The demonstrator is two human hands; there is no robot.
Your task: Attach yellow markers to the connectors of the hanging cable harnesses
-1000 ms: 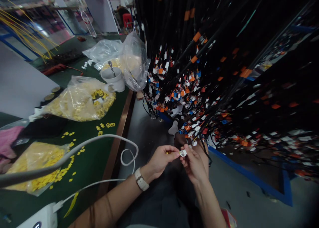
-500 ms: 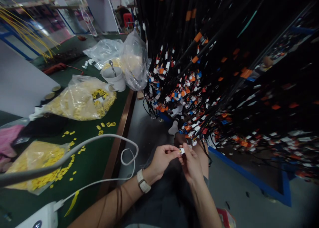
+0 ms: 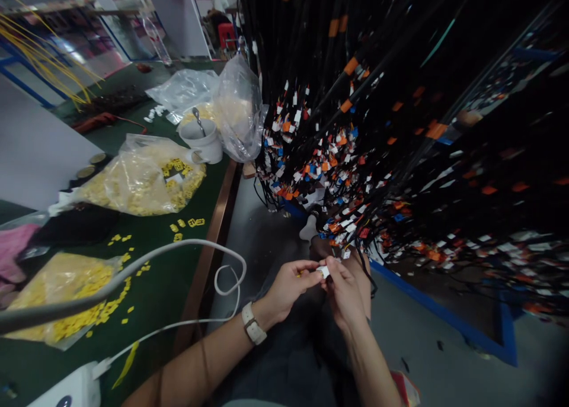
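Observation:
My right hand (image 3: 344, 291) pinches a small white plug connector (image 3: 325, 271) between thumb and fingers, above my lap. My left hand (image 3: 288, 288) meets it from the other side, its thumb tip at the connector's near end. A bit of a small yellow plastic piece (image 3: 300, 274) shows between the left fingers; the rest is covered by them. Just past my hands hang the cable ends of a large black wire harness bundle (image 3: 329, 164), with white, orange, blue and red connectors.
On the green table (image 3: 155, 288) at left lie open bags of yellow pieces (image 3: 133, 182), loose yellow pieces and a white mug (image 3: 202, 140) with a spoon. A grey cable (image 3: 178, 244) loops over the table edge. A blue frame (image 3: 444, 312) stands low on the right.
My hands stay together in nearly the same spot. More of the white connector shows now, and a yellow piece has come into sight between my left fingers.

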